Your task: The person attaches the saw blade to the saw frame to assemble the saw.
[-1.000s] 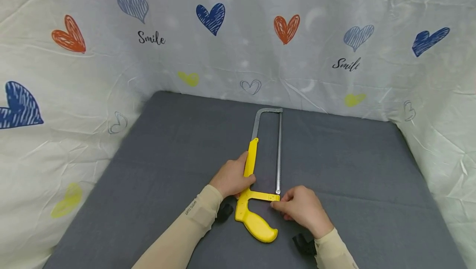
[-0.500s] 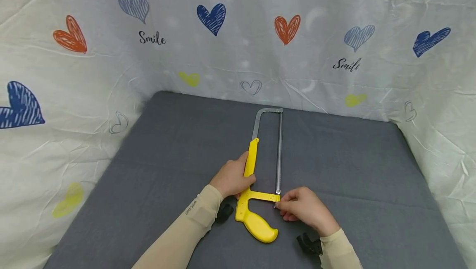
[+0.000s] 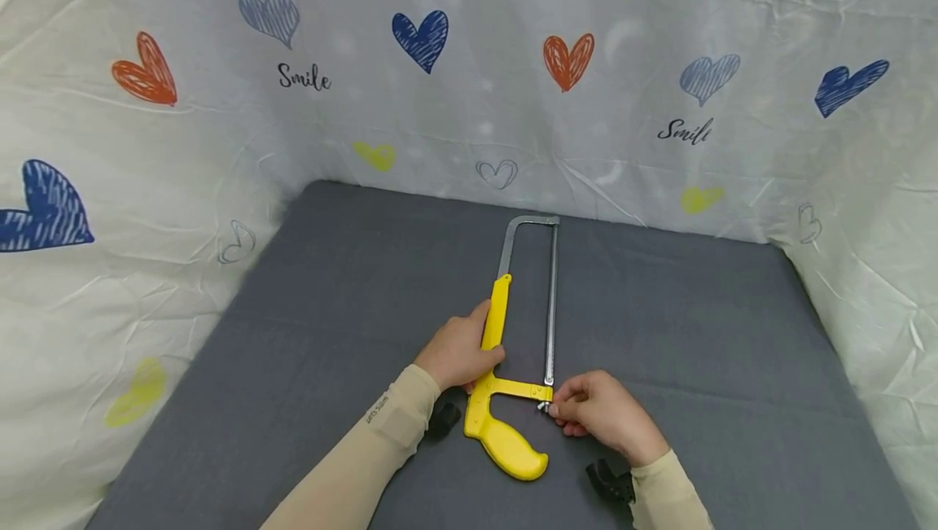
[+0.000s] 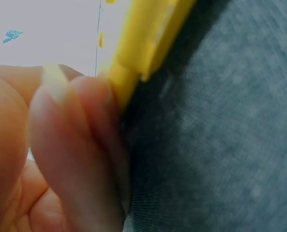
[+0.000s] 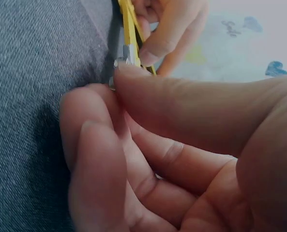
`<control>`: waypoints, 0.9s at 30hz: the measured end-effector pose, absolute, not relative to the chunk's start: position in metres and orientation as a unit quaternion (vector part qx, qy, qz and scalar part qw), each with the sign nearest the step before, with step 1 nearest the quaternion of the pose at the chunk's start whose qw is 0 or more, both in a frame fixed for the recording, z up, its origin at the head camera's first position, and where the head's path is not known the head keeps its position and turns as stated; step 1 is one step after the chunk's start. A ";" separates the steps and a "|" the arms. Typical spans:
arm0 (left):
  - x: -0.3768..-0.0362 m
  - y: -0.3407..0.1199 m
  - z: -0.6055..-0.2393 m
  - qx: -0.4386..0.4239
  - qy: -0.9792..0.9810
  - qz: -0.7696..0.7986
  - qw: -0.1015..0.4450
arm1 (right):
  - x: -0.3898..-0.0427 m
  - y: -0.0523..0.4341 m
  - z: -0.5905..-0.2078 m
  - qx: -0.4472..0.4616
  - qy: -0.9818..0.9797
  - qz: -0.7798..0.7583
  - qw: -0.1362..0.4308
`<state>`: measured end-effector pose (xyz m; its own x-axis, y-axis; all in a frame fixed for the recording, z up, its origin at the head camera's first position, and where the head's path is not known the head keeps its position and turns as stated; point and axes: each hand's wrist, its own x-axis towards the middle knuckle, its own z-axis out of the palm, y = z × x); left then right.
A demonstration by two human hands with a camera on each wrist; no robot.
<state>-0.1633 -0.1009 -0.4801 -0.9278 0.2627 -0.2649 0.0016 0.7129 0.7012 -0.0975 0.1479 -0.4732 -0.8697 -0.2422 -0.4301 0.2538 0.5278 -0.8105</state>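
A hacksaw [image 3: 498,314] lies flat on the grey cloth, its yellow pistol grip toward me and its grey metal bow pointing away. Its long thin blade [image 3: 552,302] runs down the right side to the yellow crosspiece. My left hand [image 3: 458,351] grips the yellow part of the frame, thumb across the top; in the left wrist view the curled fingers [image 4: 75,145] lie against the yellow edge. At the crosspiece's right end sits a small silver wing nut [image 3: 544,407]. My right hand [image 3: 604,412] pinches it between thumb and forefinger, and the fingertips partly hide it.
Grey cloth [image 3: 352,269] covers the table. A pale hanging sheet [image 3: 469,107] printed with hearts and "Smile" stands at the back and both sides. Black wrist mounts [image 3: 610,481] show beneath both wrists, close to the cloth.
My right hand's fingertips have shifted slightly right and down at the crosspiece's end, and the wing nut now shows beside them. The left hand and hacksaw have stayed in place.
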 end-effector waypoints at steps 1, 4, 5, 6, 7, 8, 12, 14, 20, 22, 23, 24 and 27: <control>-0.163 -0.101 -0.480 0.072 0.908 0.372 0.177 | -0.097 0.147 -0.472 0.009 0.846 -0.473 0.245; -0.164 -0.101 -0.480 0.069 0.909 0.371 0.178 | -0.096 0.144 -0.468 0.035 0.875 -0.430 0.219; -0.164 -0.101 -0.479 0.068 0.909 0.371 0.177 | -0.095 0.142 -0.466 0.043 0.883 -0.417 0.212; -0.164 -0.101 -0.479 0.067 0.910 0.369 0.178 | -0.095 0.141 -0.464 0.049 0.890 -0.403 0.207; -0.164 -0.101 -0.479 0.066 0.910 0.369 0.178 | -0.095 0.139 -0.462 0.054 0.895 -0.392 0.204; -0.164 -0.101 -0.479 0.066 0.910 0.368 0.178 | -0.094 0.138 -0.460 0.056 0.899 -0.384 0.202; -0.163 -0.101 -0.479 0.065 0.910 0.370 0.177 | -0.092 0.130 -0.458 0.052 0.913 -0.356 0.191; -0.163 -0.101 -0.479 0.063 0.910 0.370 0.177 | -0.091 0.127 -0.458 0.050 0.919 -0.344 0.186; -0.163 -0.101 -0.482 0.059 0.910 0.370 0.178 | -0.091 0.123 -0.456 0.050 0.933 -0.318 0.162; -0.163 -0.101 -0.482 0.060 0.910 0.369 0.178 | -0.091 0.123 -0.455 0.051 0.933 -0.318 0.161; -0.164 -0.101 -0.482 0.059 0.910 0.369 0.178 | -0.090 0.123 -0.454 0.052 0.932 -0.320 0.162; -0.164 -0.100 -0.483 0.060 0.910 0.369 0.176 | -0.090 0.123 -0.453 0.054 0.931 -0.322 0.163; -0.163 -0.100 -0.482 0.060 0.911 0.370 0.172 | -0.088 0.123 -0.450 0.060 0.928 -0.328 0.166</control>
